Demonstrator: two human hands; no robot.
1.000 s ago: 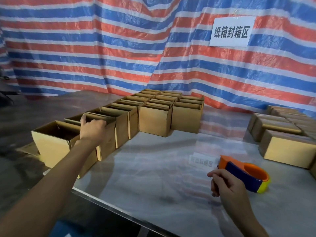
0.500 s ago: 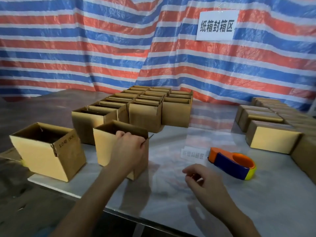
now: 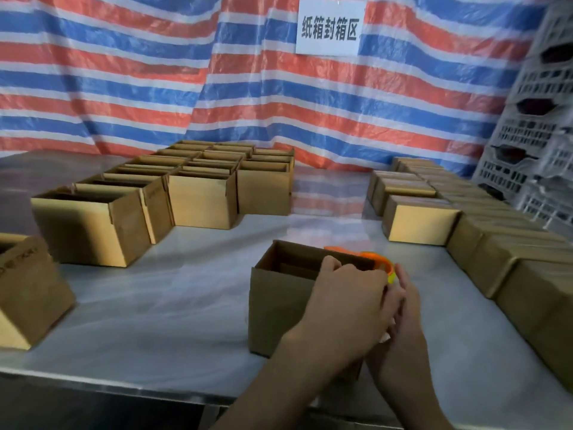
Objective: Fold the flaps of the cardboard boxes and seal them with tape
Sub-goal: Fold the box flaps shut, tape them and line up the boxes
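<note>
Box — left hand gripping rim, right hand beside

The bench in front of me had a pale, glossy top and a dull metal front edge. Behind the bench hung a tarp striped in red, blue and white, creased into long folds. Its stripes showed faintly mirrored in the far part of the bench top. High above the bench's far edge, a white sign with five black Chinese characters was fixed to the tarp. At the bench's far right end stood a stack of pale grey plastic crates with slotted walls, rising past the top of my view.
</note>
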